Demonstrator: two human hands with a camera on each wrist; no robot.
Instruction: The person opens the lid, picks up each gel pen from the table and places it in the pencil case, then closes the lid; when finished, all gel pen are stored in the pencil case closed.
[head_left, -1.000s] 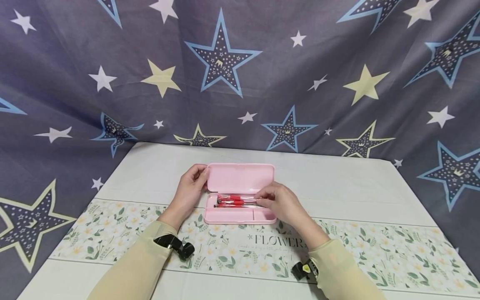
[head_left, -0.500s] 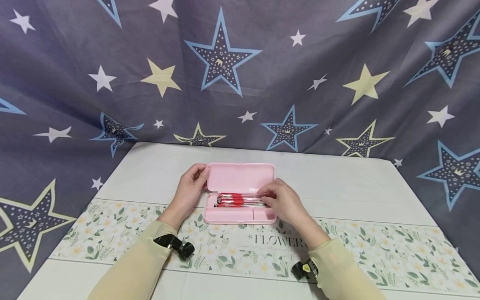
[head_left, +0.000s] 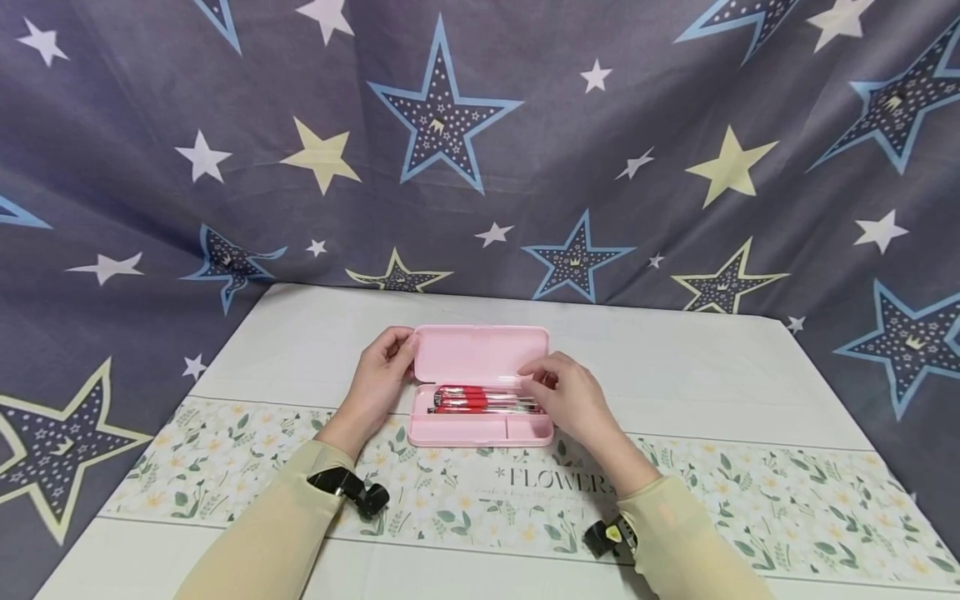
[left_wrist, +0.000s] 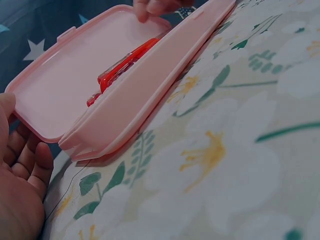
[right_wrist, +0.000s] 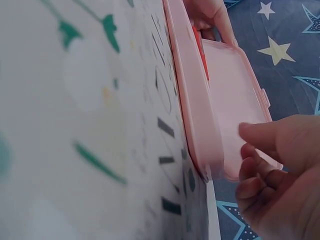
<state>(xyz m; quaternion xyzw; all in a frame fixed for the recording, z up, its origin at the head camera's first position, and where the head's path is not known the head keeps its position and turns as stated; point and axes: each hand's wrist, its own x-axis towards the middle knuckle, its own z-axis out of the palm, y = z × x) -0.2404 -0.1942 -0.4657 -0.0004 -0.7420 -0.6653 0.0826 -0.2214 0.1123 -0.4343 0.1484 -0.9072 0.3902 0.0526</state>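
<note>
An opened pink pencil case (head_left: pixel 457 430) lies in the middle of the table, its lid (head_left: pixel 476 354) raised at the back. Several pens (head_left: pixel 467 401) with red grips rest side by side in its rear compartment. My left hand (head_left: pixel 378 379) pinches the lid's left edge; in the left wrist view the thumb lies on the inner side and the fingers behind. Over the pens' right ends hovers my right hand (head_left: pixel 576 398), fingers loosely bent. Nothing shows between its thumb and fingers (right_wrist: pixel 255 177) in the right wrist view.
A white cloth with a flowered band (head_left: pixel 480 500) and the word FLOWER covers the table. Behind it hangs a dark curtain (head_left: pixel 300 233) printed with stars. The case's front part has a long slot and a small square compartment (head_left: pixel 529 428). Both wrists wear black cameras.
My right hand has drawn slightly up and right from the pens, showing more of their right ends. The pens have shifted a little within the case. My left hand stays at the lid.
</note>
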